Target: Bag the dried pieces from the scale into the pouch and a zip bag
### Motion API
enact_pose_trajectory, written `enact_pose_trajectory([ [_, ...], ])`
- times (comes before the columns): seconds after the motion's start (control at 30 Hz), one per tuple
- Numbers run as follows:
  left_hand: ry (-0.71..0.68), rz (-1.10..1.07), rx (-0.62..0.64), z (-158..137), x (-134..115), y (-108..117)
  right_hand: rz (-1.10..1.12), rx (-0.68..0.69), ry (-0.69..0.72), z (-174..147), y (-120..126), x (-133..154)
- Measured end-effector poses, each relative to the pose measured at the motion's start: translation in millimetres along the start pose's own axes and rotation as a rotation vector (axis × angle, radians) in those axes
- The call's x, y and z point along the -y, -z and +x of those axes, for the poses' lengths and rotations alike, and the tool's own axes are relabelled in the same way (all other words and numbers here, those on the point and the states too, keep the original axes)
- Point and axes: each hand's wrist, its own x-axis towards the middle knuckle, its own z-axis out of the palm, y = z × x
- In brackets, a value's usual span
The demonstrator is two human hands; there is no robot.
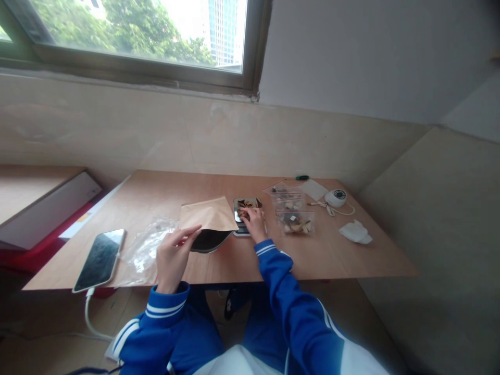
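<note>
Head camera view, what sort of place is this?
Probably a room in a home or dormitory, not a workshop: a plain wooden table under a window, with a charging phone, a brown paper pouch and small zip bags of dried pieces.

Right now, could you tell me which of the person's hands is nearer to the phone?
The left hand. It holds the open edge of the paper bag, just right of the phone; the right hand rests farther right, on the small tray.
</note>
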Motion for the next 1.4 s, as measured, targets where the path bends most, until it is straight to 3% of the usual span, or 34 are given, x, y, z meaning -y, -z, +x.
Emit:
enact_pose_trajectory([
  [0.13, 0.008, 0.010, -0.012, 0, 1, 4, -0.026, -0.044, -0.001, -1, 4, 1],
  [0.33, 0.023, -0.016, -0.029, 1, -2, -2, 0.257, -0.415, 0.021, -58, 23, 47],
  [0.4, 0.022, -0.034, -0.018, 1, -3, -6, 0.336, -0.388, 0.114, -81, 27, 73],
  [0.53, 0.017, -0.039, -0.002, 1, -1, -9, 0.321, -0.120, 0.380, -102, 19, 105],
  [0.6, 0.027, -0.025, -0.008, 0, 1, -6, 0.261, -0.133, 0.341, -101, 9, 101],
  [0.67, 0.041, -0.006, -0.023, -1, 4, -1, 0.178, -0.174, 0.174, -98, 2, 84],
  [0.77, 0.037, 0.008, -0.022, -3, 8, 4, 0.010, -0.072, 0.004, -96, -1, 52],
  [0.87, 0.016, 0.004, -0.002, -4, 7, 4, -0.103, 0.098, 0.031, -102, 4, 29],
  [0.93, 0.007, 0.003, -0.007, -4, 5, 2, -0.100, 0.138, 0.043, -105, 8, 24],
  [1.07, -0.015, 0.003, -0.012, -3, 3, 0, -0.013, 0.104, 0.036, -89, 12, 27],
  [1.2, -0.012, -0.009, 0.006, -4, 5, 2, -0.069, 0.001, 0.015, -43, 13, 26],
  [1.3, -0.004, -0.019, 0.012, -6, 7, 5, -0.149, 0.052, 0.009, -15, 10, 20],
  [1.4, -0.013, -0.009, 0.004, -6, 6, 6, -0.165, 0.068, 0.024, -12, 8, 21],
])
